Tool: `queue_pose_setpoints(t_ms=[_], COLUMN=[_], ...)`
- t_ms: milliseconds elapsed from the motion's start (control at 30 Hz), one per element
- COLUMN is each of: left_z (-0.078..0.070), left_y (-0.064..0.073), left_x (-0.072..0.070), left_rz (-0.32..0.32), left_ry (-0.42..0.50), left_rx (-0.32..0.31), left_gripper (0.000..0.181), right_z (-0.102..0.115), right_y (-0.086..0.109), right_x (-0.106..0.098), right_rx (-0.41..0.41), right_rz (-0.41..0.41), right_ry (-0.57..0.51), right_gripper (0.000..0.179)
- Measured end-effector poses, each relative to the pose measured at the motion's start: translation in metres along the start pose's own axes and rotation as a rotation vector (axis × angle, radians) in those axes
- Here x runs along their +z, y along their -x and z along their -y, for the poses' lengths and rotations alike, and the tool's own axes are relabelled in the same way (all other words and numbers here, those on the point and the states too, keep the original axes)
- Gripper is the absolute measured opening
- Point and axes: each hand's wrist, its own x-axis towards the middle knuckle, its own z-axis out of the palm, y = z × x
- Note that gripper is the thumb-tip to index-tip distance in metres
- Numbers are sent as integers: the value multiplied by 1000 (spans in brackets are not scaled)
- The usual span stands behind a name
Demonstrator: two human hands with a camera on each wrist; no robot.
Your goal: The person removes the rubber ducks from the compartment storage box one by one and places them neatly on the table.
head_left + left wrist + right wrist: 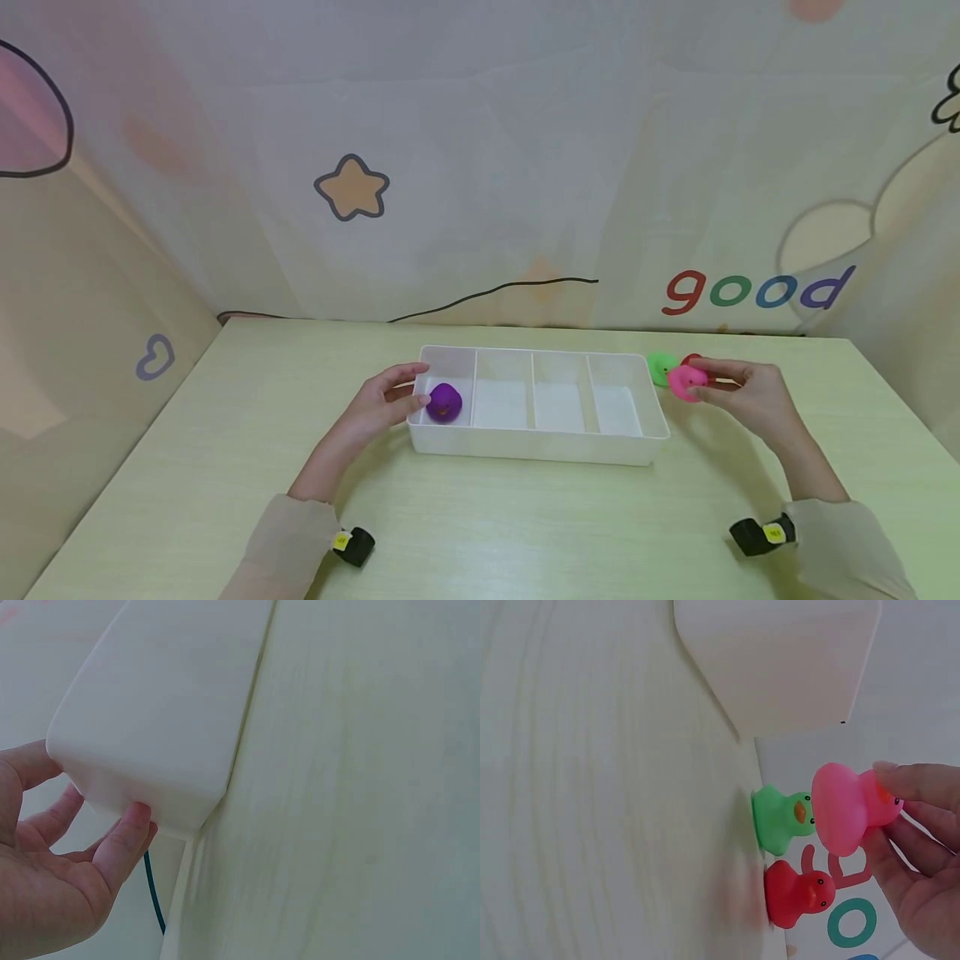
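My right hand (753,400) pinches a pink rubber duck (686,382) between thumb and fingers, just past the right end of a white divided tray (532,444). In the right wrist view the pink duck (841,810) is held above the table. Behind it stand a green rubber duck (778,819) and a red rubber duck (796,894). My left hand (378,402) grips the tray's left end, thumb at the rim and fingertips against the end wall (169,806). A purple rubber duck (444,403) sits in the leftmost compartment, close to that thumb.
The tray has several compartments in a row and stands on a pale wooden table (495,525). A printed cloth backdrop (480,167) hangs along the table's back edge, with coloured lettering (757,292) behind the ducks.
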Motion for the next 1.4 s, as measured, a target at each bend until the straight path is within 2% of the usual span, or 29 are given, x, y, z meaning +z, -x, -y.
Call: queue_pose_setpoints(t_ms=[200,533,867,1400], left_z=[-2,-2,-1,-3], left_y=[1,1,-1,1], left_x=[0,-1,-1,0], left_rz=[-7,-12,-4,-14], left_ry=[-5,-18,-16,-34], left_rx=[-7,-9,-3,-14], left_gripper=[51,50,51,51], right_z=[-2,-6,-11,-15], right_y=[0,-5,-9,-10], right_x=[1,2,8,10], right_rx=[29,-1,-3,2], right_rz=[41,110,143,179], right_ry=[72,105,158,178], right_gripper=[47,46,40,43])
